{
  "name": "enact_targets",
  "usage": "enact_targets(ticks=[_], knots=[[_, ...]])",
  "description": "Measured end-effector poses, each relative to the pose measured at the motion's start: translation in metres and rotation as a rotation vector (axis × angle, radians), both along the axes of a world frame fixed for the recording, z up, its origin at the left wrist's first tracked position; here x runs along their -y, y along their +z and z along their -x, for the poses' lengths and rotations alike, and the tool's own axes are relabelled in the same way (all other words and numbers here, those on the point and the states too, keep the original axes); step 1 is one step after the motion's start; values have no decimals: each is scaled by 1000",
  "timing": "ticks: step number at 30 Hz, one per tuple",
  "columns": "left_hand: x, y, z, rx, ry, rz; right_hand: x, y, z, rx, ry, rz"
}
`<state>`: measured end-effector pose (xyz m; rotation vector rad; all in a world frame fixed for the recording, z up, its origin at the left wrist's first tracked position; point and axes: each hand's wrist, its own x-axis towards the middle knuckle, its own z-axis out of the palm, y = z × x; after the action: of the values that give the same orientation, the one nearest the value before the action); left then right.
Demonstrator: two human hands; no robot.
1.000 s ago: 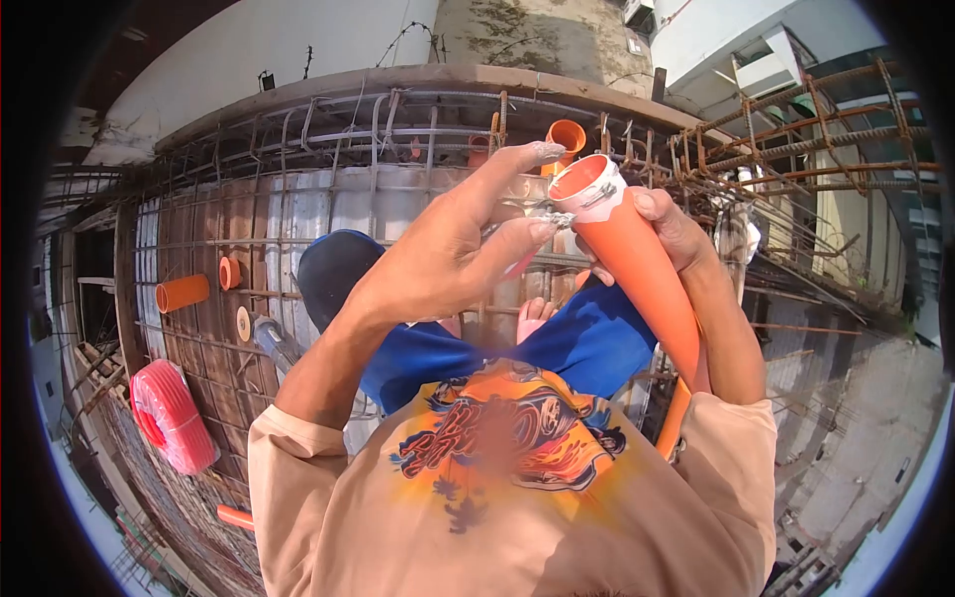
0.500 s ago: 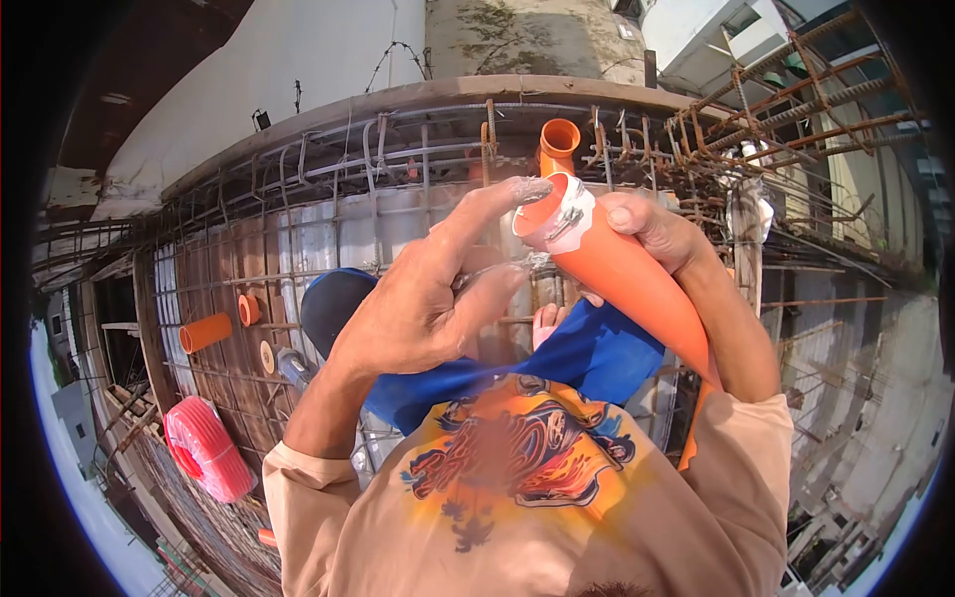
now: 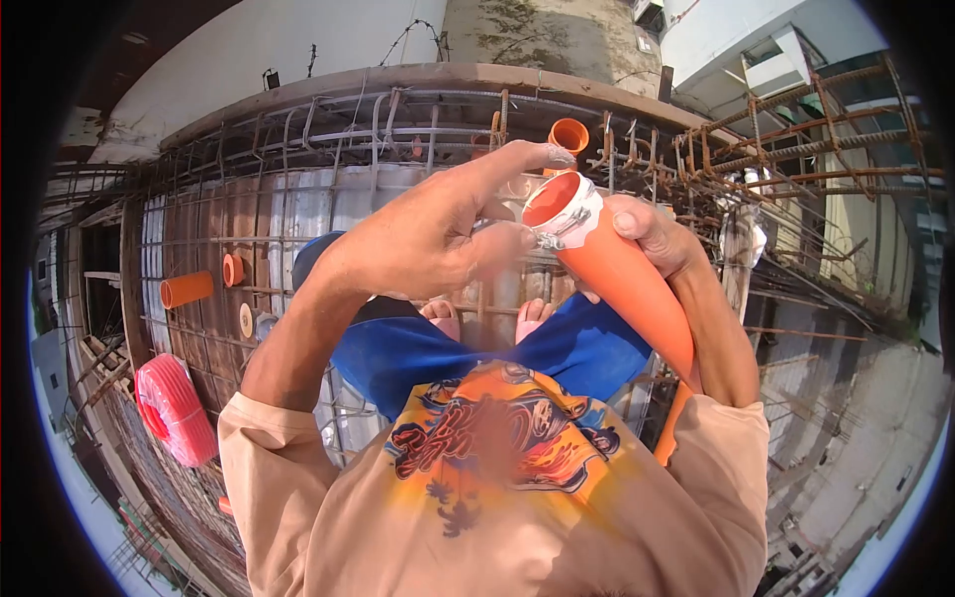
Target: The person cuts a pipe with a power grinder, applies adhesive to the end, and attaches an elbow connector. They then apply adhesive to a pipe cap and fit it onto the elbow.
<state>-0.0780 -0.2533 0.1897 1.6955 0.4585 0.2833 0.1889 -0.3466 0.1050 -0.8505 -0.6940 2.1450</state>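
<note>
My right hand (image 3: pixel 652 234) is wrapped round a long orange plastic pipe (image 3: pixel 637 298), which slants from my right forearm up towards the middle of the view. White paste (image 3: pixel 577 224) coats a band round its open upper end, with a thicker smear on the near side. My left hand (image 3: pixel 468 224) is at that end with thumb and forefinger spread apart. Its thumb is at the rim's left edge, and the forefinger reaches above the opening. White residue covers the fingertips. Behind them stands an orange pipe socket (image 3: pixel 569 135), its lower part hidden by my hand.
A rebar grid (image 3: pixel 298 189) over metal sheets surrounds my feet (image 3: pixel 532 313). To the left lie a short orange pipe piece (image 3: pixel 187 290), an orange ring (image 3: pixel 233 269), a round disc (image 3: pixel 246 319) and a pink hose coil (image 3: pixel 177 410). Rusty bars (image 3: pixel 836 139) jut out at the upper right.
My left hand's thumb and forefinger have shifted slightly right and up along the pipe's pasted end. My right hand still holds the pipe. The whole view has tilted a little.
</note>
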Motion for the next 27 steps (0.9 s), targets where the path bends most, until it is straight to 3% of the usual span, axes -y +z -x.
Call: enact_targets(ticks=[3,6,8,13,15,17,18,20,23,26,27], knots=[[-17,7,2,-178,-58,-202,-3,2,1,2,12,15],[-35,3,20,-207,217,-322,-4,3,2,11,21,23],[-45,11,46,-268,350,-275,-5,2,2,12,27,24],[-36,-25,162,-461,774,-228,-11,-8,-1,34,42,81],[4,-71,216,-694,886,-271,-17,-16,0,27,60,142],[66,-164,269,-753,927,-501,-21,-24,5,36,83,191],[95,-160,266,-882,976,-14,-20,-27,9,49,85,216],[175,-243,305,-875,1052,-54,-19,-31,23,91,89,228],[260,-275,309,-953,1130,-111,-9,-25,39,209,99,206],[301,-284,309,-1088,1175,118,-2,6,35,435,147,88],[311,-285,305,-1072,1214,16,-3,19,33,521,173,32]])
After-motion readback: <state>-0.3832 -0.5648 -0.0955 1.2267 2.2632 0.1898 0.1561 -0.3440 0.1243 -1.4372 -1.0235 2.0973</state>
